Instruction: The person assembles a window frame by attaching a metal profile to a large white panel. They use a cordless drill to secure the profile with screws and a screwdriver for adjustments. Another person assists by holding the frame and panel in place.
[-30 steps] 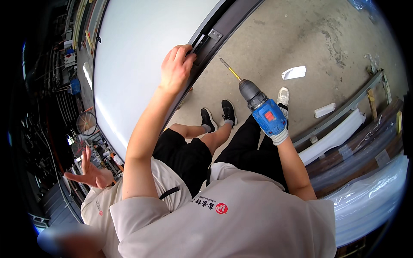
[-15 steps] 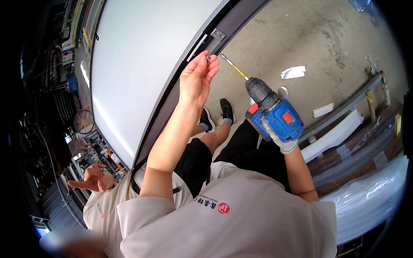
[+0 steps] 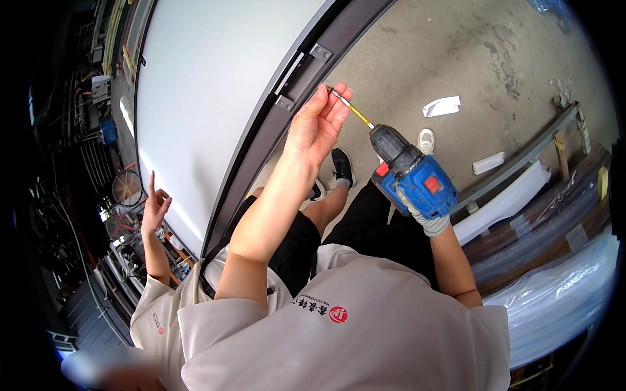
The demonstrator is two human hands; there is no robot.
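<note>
My left hand [image 3: 317, 127], bare, pinches a small screw [image 3: 330, 88] between thumb and fingertips at the tip of a long yellow-shafted driver bit [image 3: 359, 115]. The bit sits in the black chuck of a blue cordless drill [image 3: 427, 184]. My right hand [image 3: 430, 221], in a pale glove, is wrapped round the drill's handle; the drill body hides most of its fingers. Just left of my left hand runs the dark frame edge of a large light-grey panel [image 3: 215, 85]. Two small metal plates, the upper one [image 3: 321, 52] with holes, flank a slot in that edge.
At my left stands a co-worker, whose hand [image 3: 155, 207] points a finger beside the panel. White scraps [image 3: 441, 106] lie on the concrete floor. Plastic-wrapped lengths [image 3: 554, 313] and a metal rail [image 3: 531, 159] lie at the right. Stock and a fan [image 3: 127, 188] stand beyond the panel.
My left hand has moved right, bringing the screw to the bit tip. The drill has barely shifted. The co-worker's hand has risen and now points, and more of the slot shows.
</note>
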